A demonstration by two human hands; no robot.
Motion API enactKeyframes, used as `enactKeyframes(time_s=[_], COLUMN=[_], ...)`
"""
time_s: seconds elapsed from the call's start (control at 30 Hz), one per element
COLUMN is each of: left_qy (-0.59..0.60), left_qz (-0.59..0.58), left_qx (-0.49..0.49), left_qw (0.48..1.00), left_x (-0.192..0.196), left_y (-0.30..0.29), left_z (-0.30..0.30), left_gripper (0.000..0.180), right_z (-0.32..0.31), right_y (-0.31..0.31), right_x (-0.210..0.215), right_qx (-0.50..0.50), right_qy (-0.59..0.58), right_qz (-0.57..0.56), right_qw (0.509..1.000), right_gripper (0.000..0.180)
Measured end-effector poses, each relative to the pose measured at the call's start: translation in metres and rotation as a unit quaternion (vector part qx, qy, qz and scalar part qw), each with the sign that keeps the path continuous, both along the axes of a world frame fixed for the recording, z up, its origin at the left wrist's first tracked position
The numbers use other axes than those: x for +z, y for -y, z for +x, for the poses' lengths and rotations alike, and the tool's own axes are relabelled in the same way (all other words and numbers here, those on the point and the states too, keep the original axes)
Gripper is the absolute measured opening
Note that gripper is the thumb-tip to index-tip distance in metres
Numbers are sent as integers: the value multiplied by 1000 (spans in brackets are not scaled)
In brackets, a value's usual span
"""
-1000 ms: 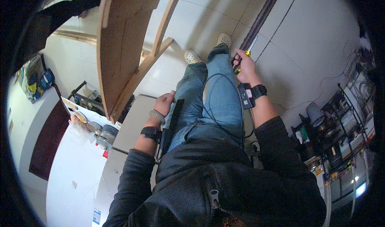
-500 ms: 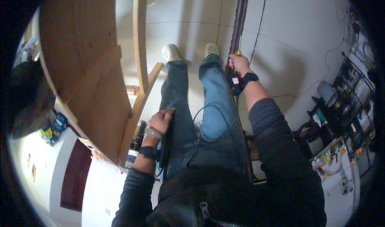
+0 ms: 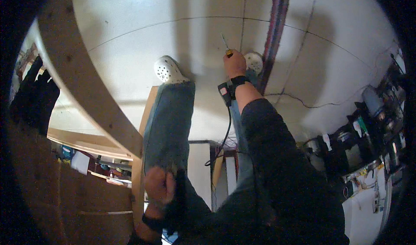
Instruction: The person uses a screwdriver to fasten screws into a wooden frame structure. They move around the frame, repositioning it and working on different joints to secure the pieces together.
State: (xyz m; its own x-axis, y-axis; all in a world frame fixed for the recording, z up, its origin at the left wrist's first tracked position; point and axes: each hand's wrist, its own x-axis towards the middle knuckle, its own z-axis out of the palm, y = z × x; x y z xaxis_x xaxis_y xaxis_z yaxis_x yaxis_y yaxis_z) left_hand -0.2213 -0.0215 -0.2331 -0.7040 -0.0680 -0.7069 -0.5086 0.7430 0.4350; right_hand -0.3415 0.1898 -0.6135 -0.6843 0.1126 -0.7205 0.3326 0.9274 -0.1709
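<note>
My right hand [image 3: 235, 64] is closed around the yellow handle of a screwdriver [image 3: 229, 53], its thin metal shaft pointing up and away over the floor near the right shoe. A black device [image 3: 225, 91] with a pale label sits at that wrist, and a dark cable [image 3: 228, 128] runs down from it. Over my left thigh, my left hand [image 3: 159, 184] is closed with the fingers curled in. Blur and dim light hide what it holds, if anything.
At the left stands a wooden frame [image 3: 93, 85] with a brown wooden panel [image 3: 86, 188] below it. White clogs [image 3: 167, 68] are on my feet. A dark red-blue strip [image 3: 275, 26] crosses the tiled floor [image 3: 208, 11]. Tools and cluttered gear [image 3: 346, 141] lie at the right.
My right hand has moved left with the screwdriver, away from the dark strip. The left hand has come down closer to my body. The view has shifted, and my legs are wider apart.
</note>
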Motion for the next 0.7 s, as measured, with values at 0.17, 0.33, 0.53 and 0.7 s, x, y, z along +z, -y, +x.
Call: enactKeyframes(time_s=[0.17, 0.33, 0.53, 0.7], left_qy=[58, 52, 40, 132], left_qz=[12, 17, -46, 80], left_qx=[55, 75, 31, 381], left_qw=[997, 996, 998, 911], left_x=[-6, -4, -3, -9], left_y=[0, -5, -14, -24], left_z=[-17, -27, -28, -47], left_gripper=[22, 23, 18, 26], right_z=[7, 20, -1, -35], right_y=[27, 17, 2, -8], right_x=[-47, -50, 6, 191], right_qx=[-58, -20, -150, -386], right_qy=[-46, -9, -28, 181], right_qz=[-12, -21, -82, -325], right_qw=[997, 1000, 985, 844], right_gripper=[30, 31, 22, 10])
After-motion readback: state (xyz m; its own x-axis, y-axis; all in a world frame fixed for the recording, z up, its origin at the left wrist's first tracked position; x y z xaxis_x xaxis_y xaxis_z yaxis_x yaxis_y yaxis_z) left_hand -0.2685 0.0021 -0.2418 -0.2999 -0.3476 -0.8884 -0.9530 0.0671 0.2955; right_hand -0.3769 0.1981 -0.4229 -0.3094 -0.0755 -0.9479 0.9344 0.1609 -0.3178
